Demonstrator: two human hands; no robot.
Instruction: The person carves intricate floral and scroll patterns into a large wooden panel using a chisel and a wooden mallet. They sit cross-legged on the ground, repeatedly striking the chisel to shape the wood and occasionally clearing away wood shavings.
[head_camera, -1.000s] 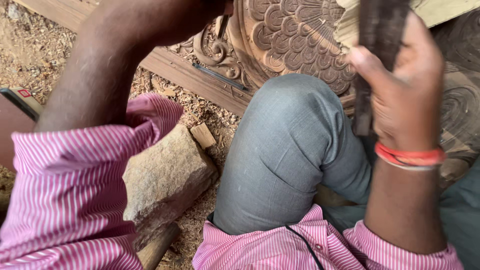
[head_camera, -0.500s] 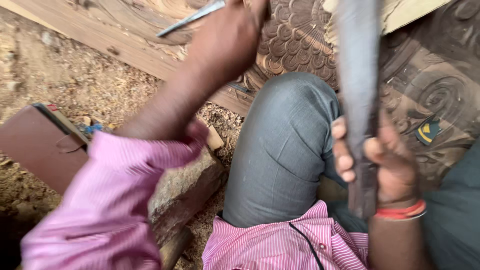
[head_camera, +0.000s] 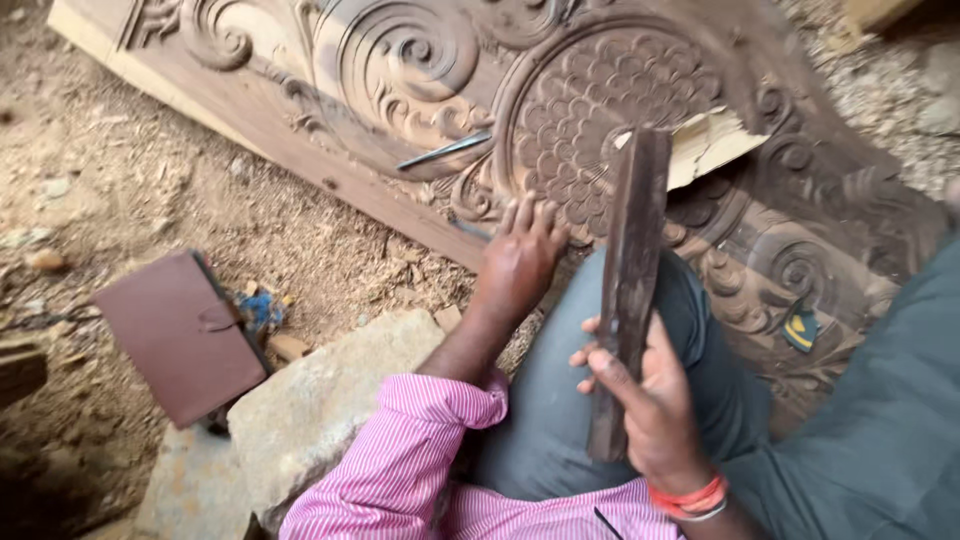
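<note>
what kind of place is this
Probably an outdoor wood-carving workshop: a large brown carved wooden panel lies on sawdust-strewn dirt ground, and the right hand grips a long dark wooden mallet.

Soft daylight, slight motion blur

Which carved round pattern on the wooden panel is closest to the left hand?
The round fish-scale medallion; the left hand rests at its lower edge, while the spiral scroll lies farther away.
</note>
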